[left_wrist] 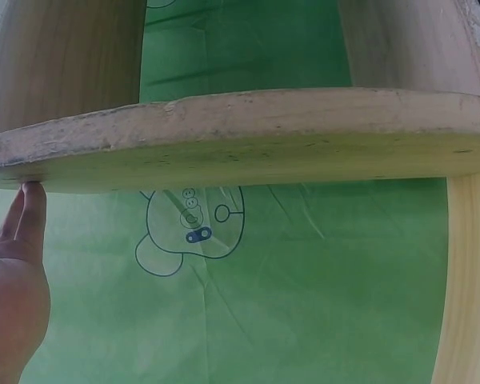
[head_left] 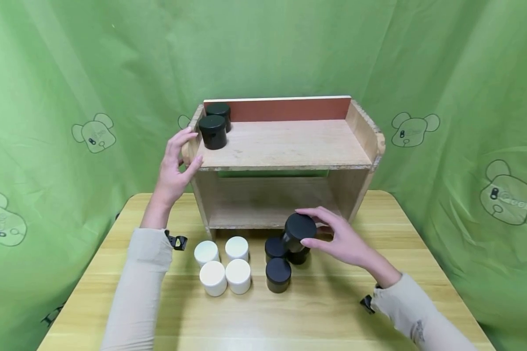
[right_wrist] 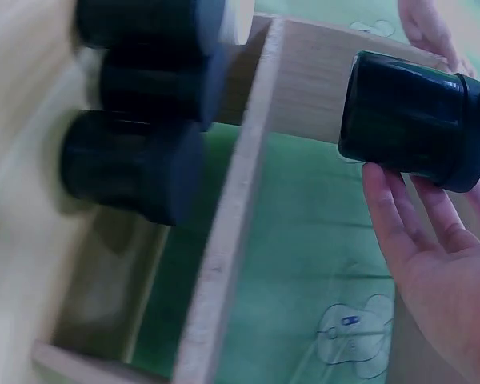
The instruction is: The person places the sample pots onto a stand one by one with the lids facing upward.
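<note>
My right hand (head_left: pixel 340 239) grips a black lidded jar (head_left: pixel 299 231), thumb on one side and fingers on the other, raised above the table. Below it stand three more black jars (head_left: pixel 278 276), one partly hidden by the held jar. In the right wrist view the held jar (right_wrist: pixel 412 120) is apart from the wooden shelf. My left hand (head_left: pixel 174 163) touches the left side panel of the shelf (head_left: pixel 285 146), its fingers (left_wrist: pixel 34 212) resting against the panel's outer face. Two black jars (head_left: pixel 213 132) sit on the shelf's upper board, at the left end, one behind the other.
Several white jars (head_left: pixel 213 278) stand grouped on the wooden table (head_left: pixel 246 326), left of the black ones and in front of the shelf. The shelf has a lower board (head_left: pixel 268 202) and a red-brown back strip (head_left: pixel 285 110). A green curtain (head_left: pixel 263 48) hangs behind.
</note>
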A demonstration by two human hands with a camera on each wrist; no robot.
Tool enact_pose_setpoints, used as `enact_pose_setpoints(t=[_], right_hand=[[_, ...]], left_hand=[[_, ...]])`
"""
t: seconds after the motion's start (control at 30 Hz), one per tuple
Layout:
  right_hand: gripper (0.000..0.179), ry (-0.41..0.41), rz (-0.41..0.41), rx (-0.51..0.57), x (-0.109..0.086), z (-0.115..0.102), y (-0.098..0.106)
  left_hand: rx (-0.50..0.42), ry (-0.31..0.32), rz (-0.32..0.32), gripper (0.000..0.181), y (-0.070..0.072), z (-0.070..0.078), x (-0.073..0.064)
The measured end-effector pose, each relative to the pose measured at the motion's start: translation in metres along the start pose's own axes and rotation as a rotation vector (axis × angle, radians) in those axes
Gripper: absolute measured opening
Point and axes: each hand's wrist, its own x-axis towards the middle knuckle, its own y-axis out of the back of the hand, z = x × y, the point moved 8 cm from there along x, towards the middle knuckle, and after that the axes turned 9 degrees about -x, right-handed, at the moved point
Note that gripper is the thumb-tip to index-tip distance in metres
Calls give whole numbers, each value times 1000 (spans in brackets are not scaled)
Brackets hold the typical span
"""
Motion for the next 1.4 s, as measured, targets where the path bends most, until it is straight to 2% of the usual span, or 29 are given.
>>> enact_pose_setpoints(t=[0.17,0.43,0.77,0.93,1.07,1.3,1.4], right_hand=[[61,21,8,3,12,-17,12],[63,49,45,-51,29,-39,28],[63,94,110,-66,56,-71,52],[63,75,98,-16,78,-85,60],[62,90,93,25,98,-100,63],[59,128,164,43,136,-115,72],[59,106,204,43,152,-113,75]], left_hand=[[2,-7,4,54,-1,1,1],[20,-21,2,54,-1,-1,-1],[21,-33,7,54,0,0,-1],[20,-37,3,53,-1,2,-2],[16,-41,3,53,0,4,-3],[16,-41,4,53,-1,4,-2],[11,-33,2,53,-1,4,-1]])
